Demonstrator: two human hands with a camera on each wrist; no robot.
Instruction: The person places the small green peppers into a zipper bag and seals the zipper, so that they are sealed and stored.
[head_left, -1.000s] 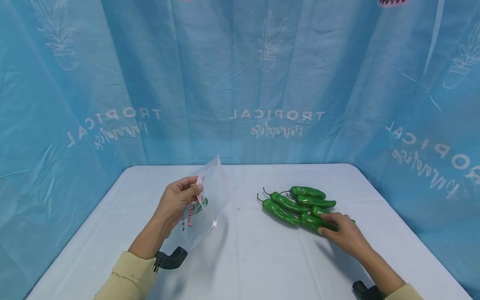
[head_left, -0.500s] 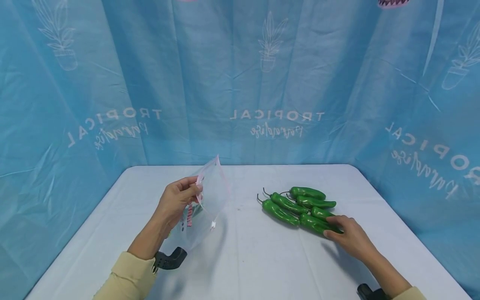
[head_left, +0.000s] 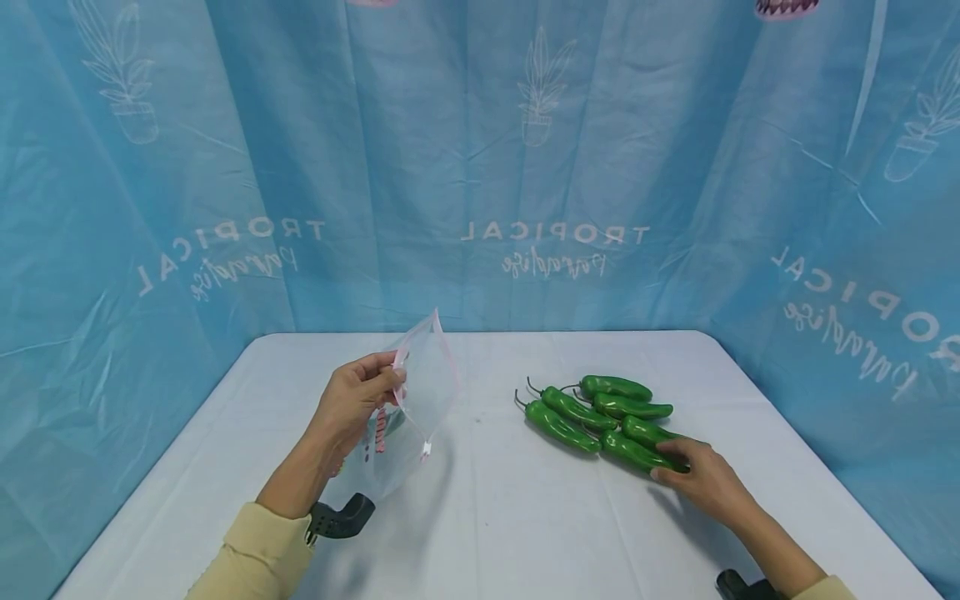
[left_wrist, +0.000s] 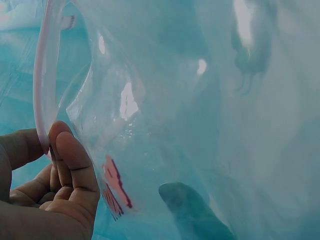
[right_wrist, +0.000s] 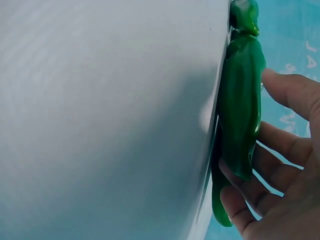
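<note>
My left hand (head_left: 360, 400) pinches the rim of a clear zip bag (head_left: 429, 392) with a pink edge and a white slider, holding it upright over the table. Its mouth gapes towards the right. Red and green patches show on or through the plastic; in the left wrist view a dark green shape (left_wrist: 192, 212) shows there too, and I cannot tell if it is print or contents. On the right, my right hand (head_left: 701, 479) has thumb and fingers around the tip end of the nearest green chili pepper (head_left: 628, 452), which lies on the table. In the right wrist view this pepper (right_wrist: 242, 100) partly hides the fingertips.
Several more green chili peppers (head_left: 572, 407) lie close together beside and behind the held one, some stems pointing left. A white cloth covers the table (head_left: 517, 533). Blue printed curtains (head_left: 465, 167) stand behind it and along both sides.
My right hand has slid slightly right and nearer along the pepper towards its tip, uncovering more of the pepper behind. The peppers stay in place. My left hand and the bag barely move.
</note>
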